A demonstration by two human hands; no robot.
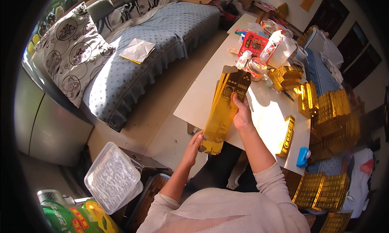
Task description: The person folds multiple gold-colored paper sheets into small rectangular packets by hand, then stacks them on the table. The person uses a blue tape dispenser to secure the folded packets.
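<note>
Over the near edge of the white table [202, 87] I hold a stack of long, flat gold card box blanks [220, 111]. The stack is tilted, its dark printed top edge toward the far side, and the sheets are slightly fanned along the left. My right hand [242, 112] is closed around its right side, thumb on the front face. At the lower left edge my left hand [193, 146] grips the stack, its fingers partly hidden. A folded gold box [287, 137] lies on the table to the right, with a blue tape dispenser [302, 157] near it.
Bundled gold boxes [306, 97] are piled at the table's right, with more stacks [322, 190] below. A jar [257, 67], a white bottle [244, 59] and a red packet [253, 43] stand farther back. A plastic tub lid [112, 176] is at lower left, a blue-covered sofa [162, 34] beyond.
</note>
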